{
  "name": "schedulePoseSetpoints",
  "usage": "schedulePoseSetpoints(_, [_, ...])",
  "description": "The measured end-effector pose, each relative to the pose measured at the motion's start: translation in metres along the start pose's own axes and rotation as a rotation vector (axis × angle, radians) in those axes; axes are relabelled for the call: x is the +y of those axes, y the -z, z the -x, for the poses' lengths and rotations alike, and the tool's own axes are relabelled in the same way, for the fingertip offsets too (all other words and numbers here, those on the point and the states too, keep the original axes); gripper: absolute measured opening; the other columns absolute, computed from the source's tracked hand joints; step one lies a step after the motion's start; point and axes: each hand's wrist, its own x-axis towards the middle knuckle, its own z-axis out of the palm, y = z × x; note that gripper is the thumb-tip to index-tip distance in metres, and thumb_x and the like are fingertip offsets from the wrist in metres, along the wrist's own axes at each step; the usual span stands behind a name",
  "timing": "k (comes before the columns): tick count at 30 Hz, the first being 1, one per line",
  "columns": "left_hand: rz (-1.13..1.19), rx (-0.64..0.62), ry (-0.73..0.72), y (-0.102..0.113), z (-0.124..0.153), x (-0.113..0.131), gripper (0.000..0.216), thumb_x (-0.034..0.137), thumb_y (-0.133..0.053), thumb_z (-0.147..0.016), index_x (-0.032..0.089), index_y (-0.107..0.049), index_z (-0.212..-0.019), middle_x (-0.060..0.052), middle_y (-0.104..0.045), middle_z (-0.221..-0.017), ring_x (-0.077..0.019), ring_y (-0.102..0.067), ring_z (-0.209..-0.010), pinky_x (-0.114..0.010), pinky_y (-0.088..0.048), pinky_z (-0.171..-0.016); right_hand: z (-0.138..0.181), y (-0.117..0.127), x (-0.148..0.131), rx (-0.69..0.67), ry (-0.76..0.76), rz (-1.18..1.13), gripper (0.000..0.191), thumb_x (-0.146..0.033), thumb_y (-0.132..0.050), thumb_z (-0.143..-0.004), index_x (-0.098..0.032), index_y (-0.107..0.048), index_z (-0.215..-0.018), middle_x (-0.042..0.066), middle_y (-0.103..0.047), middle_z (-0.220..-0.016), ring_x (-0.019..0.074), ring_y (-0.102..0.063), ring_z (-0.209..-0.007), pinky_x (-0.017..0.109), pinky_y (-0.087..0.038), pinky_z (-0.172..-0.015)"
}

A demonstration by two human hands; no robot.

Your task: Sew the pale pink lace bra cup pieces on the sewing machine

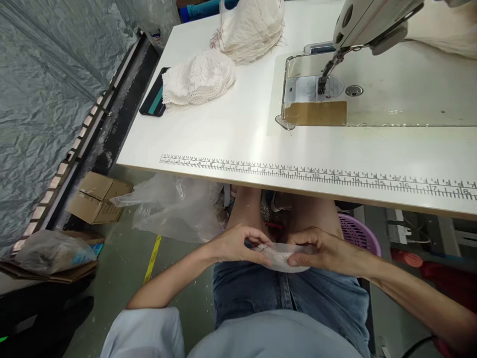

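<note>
Lace piece [278, 257] btwn both hands, ruler [316, 175] nos. 1–18 on table edge

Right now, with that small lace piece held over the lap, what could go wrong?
1. The lace piece is pinched only by fingertips of the left hand and right hand, off the table; a slip may drop it to the littered floor.
2. The lace pile lies near the table's left edge and could slide off.
</note>
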Motion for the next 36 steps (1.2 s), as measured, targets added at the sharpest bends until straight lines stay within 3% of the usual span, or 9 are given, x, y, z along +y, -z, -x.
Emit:
schedulePoseSetpoints(6, [0.210,0.099,0.122,-0.012,-0.005,-0.017,0.037,0.031,-0.080,-0.056,0.013,-0.070,-0.087,-0.001,-0.062,-0.075,-0.0121,-0.052,-0.071,-0.022,-0.039,-0.067,0.004,0.003,0.004,0.011,-0.024,0.026,0.030,-0.045,-0.062,-0.077,-0.015,-0.061,-0.073,-0.001,-0.053,-0.067,0.0121,-0.046,-0.063,0.023,-0.033,-0.055])
schedulePoseSetpoints(12, [0.399,0.208,0.070,-0.025,-0.004,-0.020,0.032,0.039,-0.081,-0.055,0.014,-0.071,-0.072,0.000,-0.061,-0.072,-0.0115,-0.051,-0.071,-0.022,-0.039,-0.070,0.003,0.003,0.002,0.059,-0.020,0.078,0.030,-0.044,-0.064,-0.076,-0.015,-0.059,-0.069,-0.002,-0.053,-0.065,0.0116,-0.046,-0.061,0.022,-0.032,-0.054])
schedulePoseSetpoints(18, [0.429,0.173,0.083,-0.023,0.001,-0.015,0.037,0.044,-0.078,-0.058,0.012,-0.072,-0.075,0.000,-0.064,-0.069,-0.0093,-0.052,-0.065,-0.022,-0.040,-0.069,0.002,0.002,0.001,0.070,-0.007,0.113,0.030,-0.044,-0.064,-0.075,-0.016,-0.056,-0.066,-0.003,-0.050,-0.062,0.0110,-0.044,-0.059,0.021,-0.031,-0.052])
schedulePoseSetpoints(25, [0.395,0.098,0.103,-0.021,0.004,-0.016,0.040,0.033,-0.081,-0.057,0.013,-0.071,-0.090,0.001,-0.064,-0.072,-0.0074,-0.051,-0.064,-0.018,-0.037,-0.064,-0.001,0.000,0.003,0.056,0.013,0.143,0.033,-0.046,-0.062,-0.077,-0.016,-0.052,-0.065,-0.004,-0.043,-0.060,0.0095,-0.039,-0.056,0.021,-0.027,-0.050])
schedulePoseSetpoints(31, [0.498,0.181,0.182,-0.029,-0.001,-0.014,0.032,0.038,-0.081,-0.054,0.011,-0.070,-0.068,0.004,-0.057,-0.057,-0.0045,-0.044,-0.054,-0.017,-0.033,-0.057,-0.002,0.000,0.000,0.035,0.007,0.167,0.036,-0.051,-0.059,-0.077,-0.017,-0.051,-0.068,-0.005,-0.040,-0.059,0.0090,-0.036,-0.054,0.021,-0.027,-0.049])
schedulePoseSetpoints(36, [0.499,0.162,0.207,-0.026,0.001,-0.007,0.035,0.038,-0.083,-0.050,0.012,-0.072,-0.071,0.002,-0.061,-0.061,-0.0069,-0.049,-0.057,-0.019,-0.036,-0.060,0.004,0.002,-0.006,-0.026,-0.016,0.167,0.035,-0.051,-0.060,-0.077,-0.016,-0.056,-0.073,-0.002,-0.047,-0.066,0.0121,-0.044,-0.062,0.022,-0.032,-0.053])
